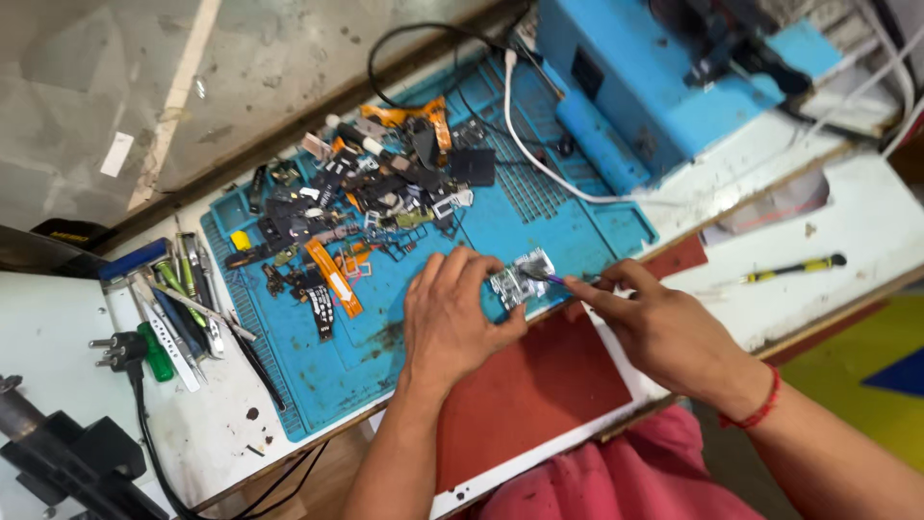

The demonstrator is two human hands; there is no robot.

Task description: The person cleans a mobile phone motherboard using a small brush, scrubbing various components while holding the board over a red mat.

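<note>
Blue work mat (539, 226), red panel (529, 385), silver component (520, 277), yellow-black screwdriver (794, 269), red wrist thread (756, 412)

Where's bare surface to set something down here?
Free: the red panel below both hands, and the white bench right of the yellow-handled screwdriver. The blue mat's lower left is mostly bare. Crowded: the parts pile at the mat's top, the tool row on its left, and around the left hand and right hand.

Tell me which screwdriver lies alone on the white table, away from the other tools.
The yellow-and-black screwdriver, lying flat beyond the right hand. The other tools, a green-handled one among them, lie bunched together left of the blue mat.
</note>
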